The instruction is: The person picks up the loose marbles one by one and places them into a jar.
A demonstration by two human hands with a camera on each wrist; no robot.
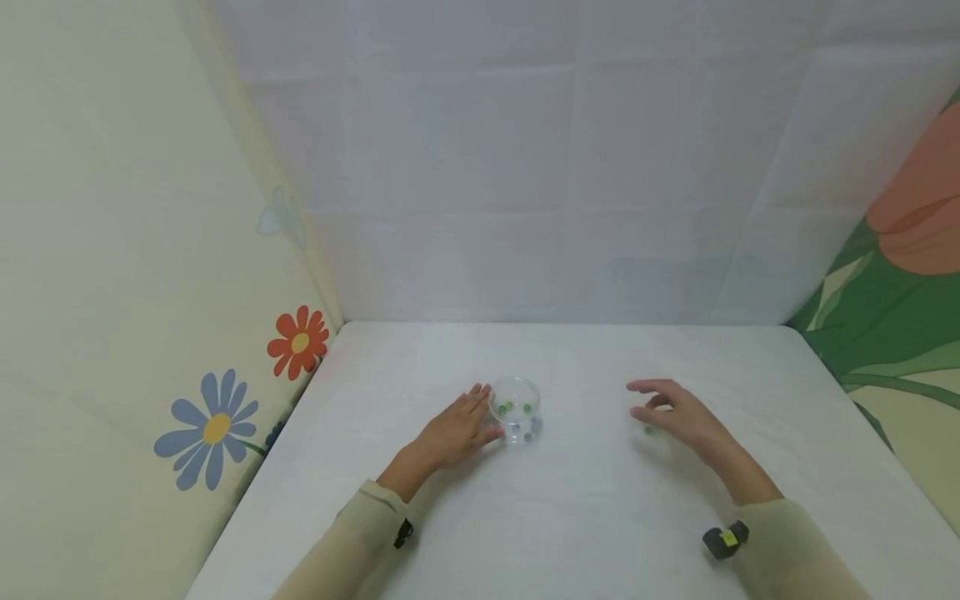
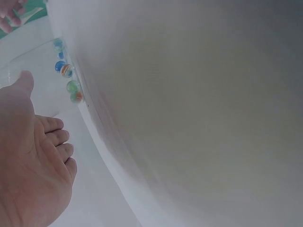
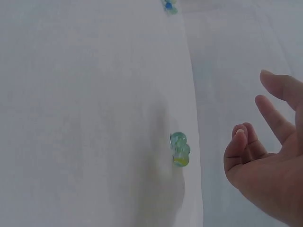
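A clear round cup point(image 1: 514, 402) with several glass marbles point(image 1: 528, 408) in it stands on the white table. My left hand point(image 1: 456, 430) lies beside the cup's left side, fingers stretched out and thumb along its near side. In the left wrist view, green, blue and orange-striped marbles point(image 2: 66, 71) show through the cup wall. My right hand point(image 1: 678, 417) hovers over the table to the right, thumb and index finger apart with nothing between them, the other fingers bent. Below it a small cluster of greenish marbles point(image 3: 180, 149) lies on the table, mostly hidden by the hand in the head view.
The table point(image 1: 570, 517) has a white cover and meets a white cloth backdrop point(image 1: 555, 167). A flower-printed cloth point(image 1: 217, 429) hangs on the left, and another with a large tulip print point(image 1: 915, 200) on the right. Dark devices are worn at both wrists.
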